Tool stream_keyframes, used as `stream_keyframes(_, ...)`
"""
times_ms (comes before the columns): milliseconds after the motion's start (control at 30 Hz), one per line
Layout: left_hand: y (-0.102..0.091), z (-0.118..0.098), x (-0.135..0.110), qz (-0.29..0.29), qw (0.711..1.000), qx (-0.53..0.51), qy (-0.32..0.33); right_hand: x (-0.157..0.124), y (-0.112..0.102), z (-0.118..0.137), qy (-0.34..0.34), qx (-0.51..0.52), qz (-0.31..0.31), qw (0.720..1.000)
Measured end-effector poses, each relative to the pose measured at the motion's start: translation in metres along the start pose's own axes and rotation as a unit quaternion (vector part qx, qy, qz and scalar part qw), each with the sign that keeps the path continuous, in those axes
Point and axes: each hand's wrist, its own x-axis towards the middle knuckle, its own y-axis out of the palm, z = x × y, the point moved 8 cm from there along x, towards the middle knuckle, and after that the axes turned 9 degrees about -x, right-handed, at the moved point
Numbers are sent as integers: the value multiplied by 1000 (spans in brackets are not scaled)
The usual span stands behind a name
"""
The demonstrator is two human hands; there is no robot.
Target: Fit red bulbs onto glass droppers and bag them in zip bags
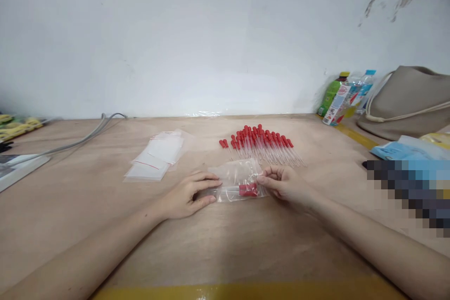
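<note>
A clear plastic zip bag (234,176) lies flat on the table in front of me, with a few red-bulbed droppers (248,190) inside. The droppers lie sideways, bulbs to the right and thin clear stems to the left. My right hand (283,183) pinches the bag's right edge between thumb and fingertips. At the bag's left end, my left hand (190,194) rests with thumb and fingers apart, its fingertips touching the plastic. Just behind the bag is a pile of loose droppers (260,140), red bulbs pointing away from me.
Empty zip bags (154,157) lie stacked at left behind my left hand. A grey cable (87,137) runs along the left. At the back right stand bottles (332,96) and a grey drawstring bag (408,103), with blue packaging (401,152) before them. Yellow tape (246,290) lines the front edge.
</note>
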Motion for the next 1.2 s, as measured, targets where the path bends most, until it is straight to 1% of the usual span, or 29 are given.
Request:
stream_keyframes(67,-1,0,-1,-8,1000,-2,5,0,3,-8,38,43,14,998)
stream_keyframes(100,-1,0,-1,-11,1000,-3,8,0,3,-11,52,48,16,997)
stream_keyframes(167,0,0,-1,-10,1000,-5,15,0,0,-14,63,23,-2,998)
stream_keyframes(233,1,1,-1,-1,1000,-9,19,1,-8,-11,51,-27,-37,998)
stream_keyframes(300,3,1,-1,8,1000,-13,21,5,-20,0,10,-95,-81,992)
stream_keyframes(333,3,1,0,12,1000,-14,21,9,-28,7,-17,-137,-104,985)
stream_keyframes(367,4,1,0,16,1000,-16,19,15,-37,16,-48,-182,-132,973)
stream_keyframes(400,4,1,0,19,1000,-18,17,22,-44,22,-65,-232,-148,959)
stream_keyframes(467,5,1,1,22,999,-21,11,39,-64,36,-89,-312,-210,922)
stream_keyframes(567,4,1,1,23,999,-26,9,67,-91,50,-95,-359,-306,877)
stream_keyframes(633,4,1,0,23,999,-29,11,86,-99,58,-102,-376,-344,854)
stream_keyframes(667,4,1,0,23,999,-31,12,95,-100,60,-96,-384,-349,850)
stream_keyframes(800,5,1,1,27,999,-30,7,120,-103,56,-46,-370,-363,854)
stream_keyframes(933,4,0,2,28,999,-27,5,128,-105,53,-33,-343,-368,864)
stream_keyframes(1033,4,1,1,28,999,-30,3,117,-113,56,-38,-324,-385,863)
stream_keyframes(1100,4,1,1,26,999,-30,0,102,-120,59,-62,-294,-398,867)
stream_keyframes(1200,4,2,0,25,999,-29,1,68,-129,58,-137,-152,-407,890)
